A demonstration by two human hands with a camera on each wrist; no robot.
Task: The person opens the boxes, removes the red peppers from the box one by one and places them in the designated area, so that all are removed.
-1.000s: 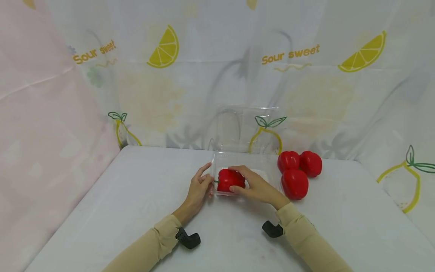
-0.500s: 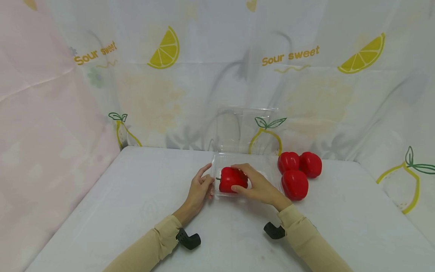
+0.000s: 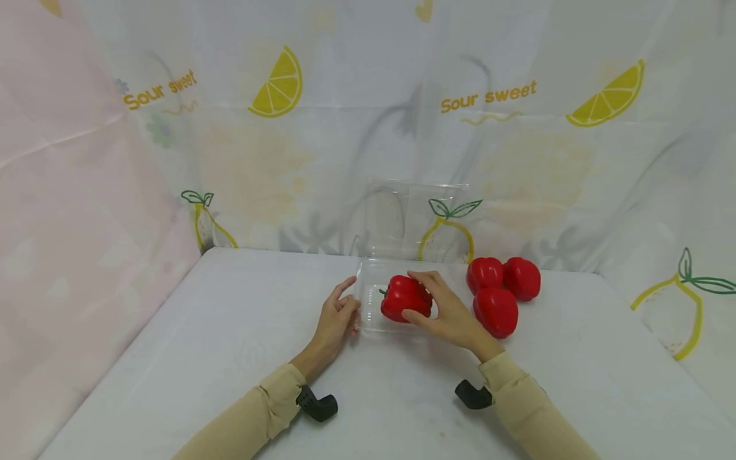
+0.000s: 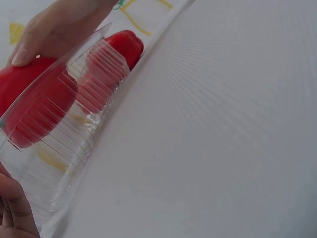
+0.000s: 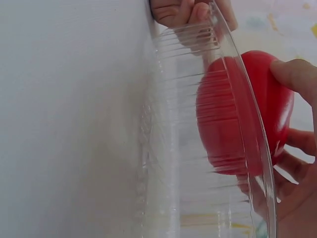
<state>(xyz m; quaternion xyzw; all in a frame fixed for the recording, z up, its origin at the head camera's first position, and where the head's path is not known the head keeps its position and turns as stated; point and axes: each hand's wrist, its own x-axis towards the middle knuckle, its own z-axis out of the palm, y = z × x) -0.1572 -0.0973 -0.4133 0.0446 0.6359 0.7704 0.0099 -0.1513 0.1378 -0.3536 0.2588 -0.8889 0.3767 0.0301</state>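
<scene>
My right hand point(image 3: 451, 316) grips a red bell pepper point(image 3: 402, 297) from its right side, thumb in front and fingers behind. Its green stem points left. The pepper is held over the base of a clear plastic clamshell box point(image 3: 370, 319); in the right wrist view part of this bell pepper point(image 5: 270, 94) rises above the rim and the rest shows through the ribbed front wall point(image 5: 183, 119). My left hand point(image 3: 333, 319) holds the box's left edge, index finger extended, other fingers curled at the rim. The box's lid point(image 3: 385, 217) stands raised at the back.
Three more red bell peppers point(image 3: 496, 312) lie clustered on the white table point(image 3: 230, 345), close to the box's right side. Behind the table's back edge hangs a curtain point(image 3: 345, 140) with lemon prints. A pink cloth point(image 3: 86, 223) hangs at the left.
My right hand has moved the bell pepper to the right and slightly up, away from the box's left wall. My left hand has stayed at the box's edge.
</scene>
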